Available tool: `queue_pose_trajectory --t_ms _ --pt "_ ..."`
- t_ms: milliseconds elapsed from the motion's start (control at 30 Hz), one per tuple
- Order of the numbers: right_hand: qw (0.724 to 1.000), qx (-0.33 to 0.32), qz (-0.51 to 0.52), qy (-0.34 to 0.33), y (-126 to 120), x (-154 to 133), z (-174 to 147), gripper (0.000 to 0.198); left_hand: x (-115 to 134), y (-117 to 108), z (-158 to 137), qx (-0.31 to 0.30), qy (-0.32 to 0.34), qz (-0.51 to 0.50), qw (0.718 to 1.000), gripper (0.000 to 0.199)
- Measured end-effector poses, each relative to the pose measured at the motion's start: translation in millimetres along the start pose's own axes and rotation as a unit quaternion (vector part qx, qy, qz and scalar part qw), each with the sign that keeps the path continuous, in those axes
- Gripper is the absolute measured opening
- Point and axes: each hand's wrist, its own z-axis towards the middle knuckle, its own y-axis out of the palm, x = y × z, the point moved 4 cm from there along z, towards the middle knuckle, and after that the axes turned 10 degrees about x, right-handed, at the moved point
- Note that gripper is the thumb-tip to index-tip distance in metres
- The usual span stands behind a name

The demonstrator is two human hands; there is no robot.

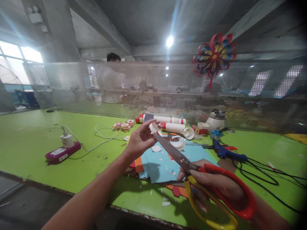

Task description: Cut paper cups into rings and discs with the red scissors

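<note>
My left hand (141,137) is closed on a small white paper piece (155,128), curved like a cut part of a paper cup, pinched between thumb and fingers. In my right hand (216,183) is a pair of scissors (177,156) with one red and one yellow handle. The scissor tips reach up to the lower edge of the white piece. The blades look nearly together. Below both hands lie light blue paper sheets (192,156) with small scraps on them. A curved white cut piece (177,144) rests on the sheets.
A blue glue gun (227,151) with black cords lies right. Stacked paper cups (174,127), a white kettle-like jar (216,120) and flower-shaped pieces (123,125) stand behind. A purple power strip (62,152) with a charger is left. A perforated screen (72,83) borders the green table.
</note>
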Motion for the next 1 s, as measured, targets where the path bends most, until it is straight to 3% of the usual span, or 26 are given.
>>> queue_pose_trajectory --t_ms 167,600,800,900,1000 --pt "1.000 -0.005 0.023 0.020 -0.7 5.8 -0.2 0.036 0.1 1.5 -0.9 -0.002 -0.004 -0.018 1.000 0.053" --pt "1.000 0.014 -0.007 -0.008 4.3 12.4 4.8 0.029 -2.3 2.3 -0.6 0.013 -0.007 -0.030 0.999 0.051" --pt "0.992 0.082 -0.088 -0.044 -0.3 12.7 5.1 0.021 -2.9 -3.7 2.1 0.028 0.036 0.033 0.998 0.054" --pt "0.987 0.119 -0.088 -0.055 -2.1 12.6 4.6 0.023 -3.6 -7.1 3.2 0.047 0.059 0.081 0.994 0.054" --pt "0.988 0.116 -0.072 -0.068 -4.4 10.4 4.3 0.024 -7.6 -7.7 3.8 0.057 0.046 0.084 0.994 0.054"
